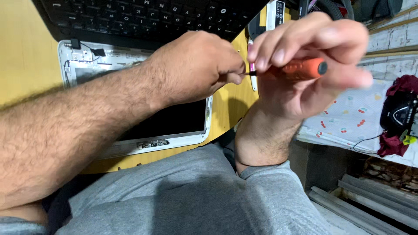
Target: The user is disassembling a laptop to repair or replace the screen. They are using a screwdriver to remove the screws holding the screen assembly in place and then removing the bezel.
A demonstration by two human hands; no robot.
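Observation:
My right hand (305, 65) is shut around the orange handle of a small screwdriver (300, 68), held level above the table edge. My left hand (196, 65) is closed just left of it, fingertips pinched on the screwdriver's thin metal tip (249, 73). Whether a screw or bit sits between those fingers is hidden. Under my left forearm lies an opened laptop lid (130, 143) with a white bezel and dark screen panel. A black laptop keyboard (143, 17) lies beyond it.
The parts rest on a yellow wooden table (230, 109). A white and pink tool (252, 80) lies near the keyboard. To the right, a patterned cloth (348, 113) carries a black device with red fabric (398, 115). Grey slats (365, 200) lie on the floor. My grey trousers fill the foreground.

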